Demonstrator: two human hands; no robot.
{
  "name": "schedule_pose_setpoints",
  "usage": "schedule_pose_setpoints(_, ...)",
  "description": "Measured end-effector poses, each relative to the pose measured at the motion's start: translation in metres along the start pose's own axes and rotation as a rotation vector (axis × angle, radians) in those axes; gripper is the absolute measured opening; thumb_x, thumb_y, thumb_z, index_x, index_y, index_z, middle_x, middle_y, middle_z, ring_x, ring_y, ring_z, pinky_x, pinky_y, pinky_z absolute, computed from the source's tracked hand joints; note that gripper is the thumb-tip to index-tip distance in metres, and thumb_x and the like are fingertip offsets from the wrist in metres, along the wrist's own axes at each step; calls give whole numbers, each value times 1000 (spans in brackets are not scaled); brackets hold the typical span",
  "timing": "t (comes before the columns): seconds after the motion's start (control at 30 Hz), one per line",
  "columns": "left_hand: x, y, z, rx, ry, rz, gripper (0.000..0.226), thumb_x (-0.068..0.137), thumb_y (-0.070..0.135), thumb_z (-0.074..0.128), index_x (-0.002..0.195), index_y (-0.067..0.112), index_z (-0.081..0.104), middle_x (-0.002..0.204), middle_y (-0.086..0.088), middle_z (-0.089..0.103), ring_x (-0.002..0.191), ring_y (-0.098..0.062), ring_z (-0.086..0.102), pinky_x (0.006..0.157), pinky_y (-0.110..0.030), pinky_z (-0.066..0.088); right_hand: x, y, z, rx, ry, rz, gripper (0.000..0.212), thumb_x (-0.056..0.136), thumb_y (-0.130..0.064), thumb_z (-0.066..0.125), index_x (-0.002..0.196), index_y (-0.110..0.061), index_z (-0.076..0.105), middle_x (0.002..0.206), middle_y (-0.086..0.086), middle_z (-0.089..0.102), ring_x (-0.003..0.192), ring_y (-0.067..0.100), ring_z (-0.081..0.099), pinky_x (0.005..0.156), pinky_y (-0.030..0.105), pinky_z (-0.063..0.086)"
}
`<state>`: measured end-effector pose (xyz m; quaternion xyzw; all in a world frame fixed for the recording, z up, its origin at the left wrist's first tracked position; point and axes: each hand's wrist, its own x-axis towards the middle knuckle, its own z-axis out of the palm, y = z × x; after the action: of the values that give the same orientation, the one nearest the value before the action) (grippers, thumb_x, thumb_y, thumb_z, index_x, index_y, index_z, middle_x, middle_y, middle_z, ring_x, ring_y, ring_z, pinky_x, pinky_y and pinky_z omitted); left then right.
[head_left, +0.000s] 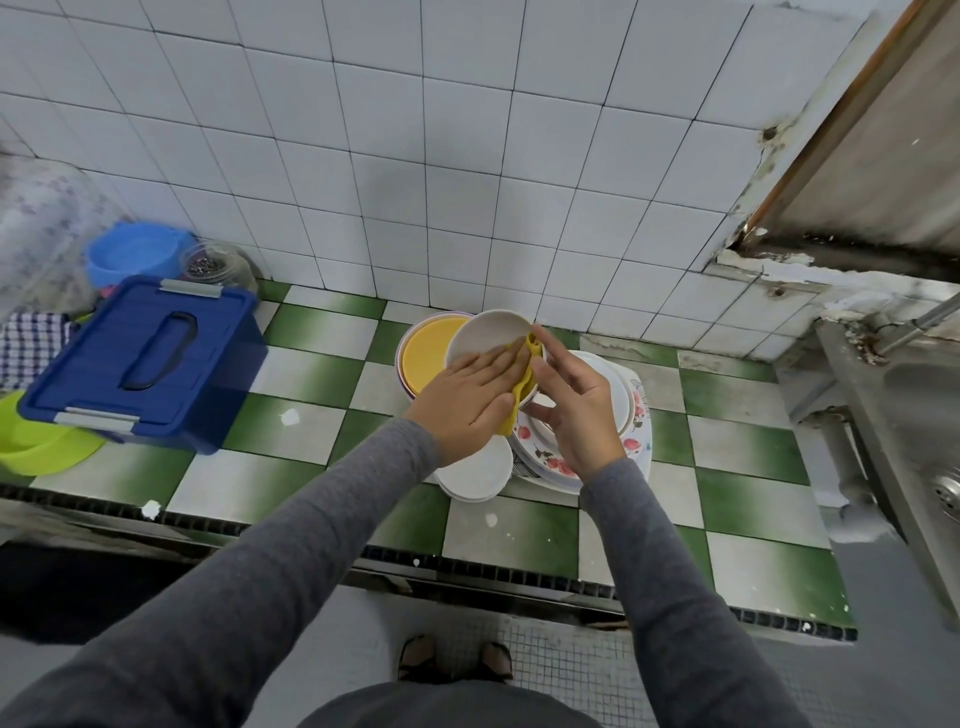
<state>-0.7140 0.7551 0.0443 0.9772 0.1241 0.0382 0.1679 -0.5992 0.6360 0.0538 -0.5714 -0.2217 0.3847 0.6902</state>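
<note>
A white round bowl (488, 332) is held tilted on its edge above the green-and-white checked tile table (260, 483), over the crockery. The left hand (467, 400) lies flat inside it, fingers straight and together, pressing a yellow cloth (524, 384) against the wall. The right hand (576, 410) cups the outside, its thumb tucked under the base and its fingers curved along the rim. That hold looks light. A hard wipe from the left could push the bowl out of the right hand's grasp and drop it onto the stack of flower-patterned plates (636, 441) or the stack of white plates (472, 475) just below, chipping something.
</note>
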Motion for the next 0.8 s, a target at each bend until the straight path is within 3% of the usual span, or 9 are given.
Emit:
schedule_pose_setpoints(0.07,-5,-2,-2,31,3,36,62,94,47,-2,152,26,-2,157,13,-6,148,-3,-1,110,-12,-22,1,-2,0,1,-5,1,32,99,-19,60,126,-36,66,134,2,65,120,21,64,85,37,56)
schedule_pose_setpoints(0.13,-7,-6,-3,110,1,24,60,91,48,-9,148,29,-8,157,13,-10,150,-7,-1,116,-23,-17,1,-3,0,-10,1,2,33,98,-18,61,127,-34,66,133,1,66,117,19,66,84,34,57)
schedule_pose_setpoints(0.27,-5,-8,2,281,36,-124,65,86,44,-18,147,25,-18,166,1,-7,154,-18,-6,120,-36,-14,2,-3,2,-37,19,3,34,97,-17,63,130,-26,66,127,-2,69,111,18,69,84,35,59)
schedule_pose_setpoints(0.37,2,-1,5,214,57,-155,71,85,45,-15,151,21,-13,167,-1,-4,153,-16,-9,117,-33,-22,2,-3,2,-8,28,1,31,98,-17,62,126,-29,68,127,2,69,110,19,69,81,34,58)
schedule_pose_setpoints(0.5,1,-2,3,18,69,-52,72,92,47,-5,158,21,7,166,2,13,153,-15,11,115,-30,-26,2,-5,1,-5,10,-10,30,100,-19,59,123,-37,67,132,5,66,119,25,64,84,40,58)
schedule_pose_setpoints(0.57,-2,-1,-1,-75,92,-10,69,97,51,5,157,21,20,161,1,31,148,-15,27,119,-26,-15,4,-5,0,22,11,2,31,101,-19,57,126,-34,66,125,6,69,116,25,66,85,42,59)
schedule_pose_setpoints(0.67,-2,0,-8,-158,120,29,70,96,59,26,153,19,36,139,-3,60,124,-22,55,115,-30,21,5,-8,-2,97,14,34,30,101,-16,56,127,-29,65,102,4,74,100,24,69,80,41,60)
schedule_pose_setpoints(0.73,-3,-1,-8,-161,150,61,70,94,58,42,152,20,37,126,-4,67,108,-25,62,102,-36,41,5,-9,-4,126,9,62,31,101,-16,56,128,-28,65,96,2,73,95,25,68,78,41,61)
schedule_pose_setpoints(0.8,-4,-1,-9,-201,162,66,70,92,54,52,153,23,34,123,-4,68,105,-26,63,96,-39,47,6,-10,-6,142,3,100,31,101,-18,57,127,-30,66,100,2,72,94,27,68,75,41,60)
